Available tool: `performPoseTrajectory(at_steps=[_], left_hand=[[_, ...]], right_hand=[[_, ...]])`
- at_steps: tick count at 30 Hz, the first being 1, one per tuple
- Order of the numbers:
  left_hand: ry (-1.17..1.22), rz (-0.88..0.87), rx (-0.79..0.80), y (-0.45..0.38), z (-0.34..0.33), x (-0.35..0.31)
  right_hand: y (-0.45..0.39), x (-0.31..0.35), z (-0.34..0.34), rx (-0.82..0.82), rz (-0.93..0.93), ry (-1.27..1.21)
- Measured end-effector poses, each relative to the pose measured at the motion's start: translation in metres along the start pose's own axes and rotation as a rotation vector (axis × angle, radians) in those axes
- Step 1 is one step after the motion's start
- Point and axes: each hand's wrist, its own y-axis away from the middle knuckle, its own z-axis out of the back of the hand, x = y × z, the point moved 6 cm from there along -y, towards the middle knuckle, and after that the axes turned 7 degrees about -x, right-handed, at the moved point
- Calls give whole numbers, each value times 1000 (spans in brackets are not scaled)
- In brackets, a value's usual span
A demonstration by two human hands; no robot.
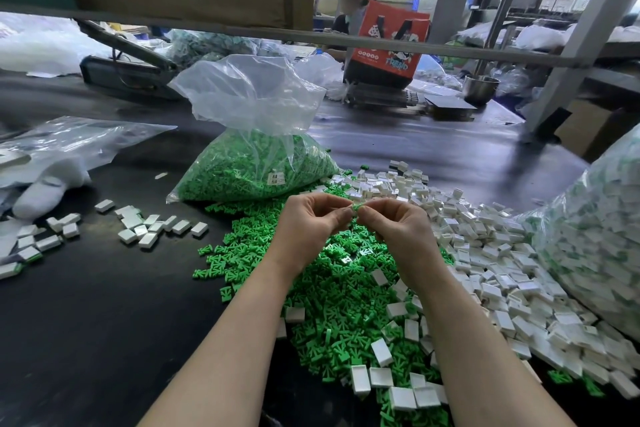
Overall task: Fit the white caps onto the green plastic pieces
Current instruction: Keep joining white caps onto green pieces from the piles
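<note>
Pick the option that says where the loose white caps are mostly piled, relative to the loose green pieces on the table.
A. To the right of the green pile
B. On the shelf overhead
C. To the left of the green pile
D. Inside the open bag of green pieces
A: the big heap of white caps spreads along the right side of the loose green pieces, between them and the bag at the right edge.

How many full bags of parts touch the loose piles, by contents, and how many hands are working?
Bag of green pieces: 1
Bag of white-capped pieces: 1
Hands: 2, the left hand and right hand, both pinching one green piece
Total: 4
Loose pieces: too many to count.
</note>
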Motion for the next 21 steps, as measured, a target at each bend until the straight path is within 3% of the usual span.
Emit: performPoseTrajectory(at_steps=[13,21], left_hand=[[-232,-60,-13,-1,3,12],[-227,-40,5,0,6,22]], right_hand=[[2,-6,-2,64,31,267],[2,-11,-3,99,27,382]])
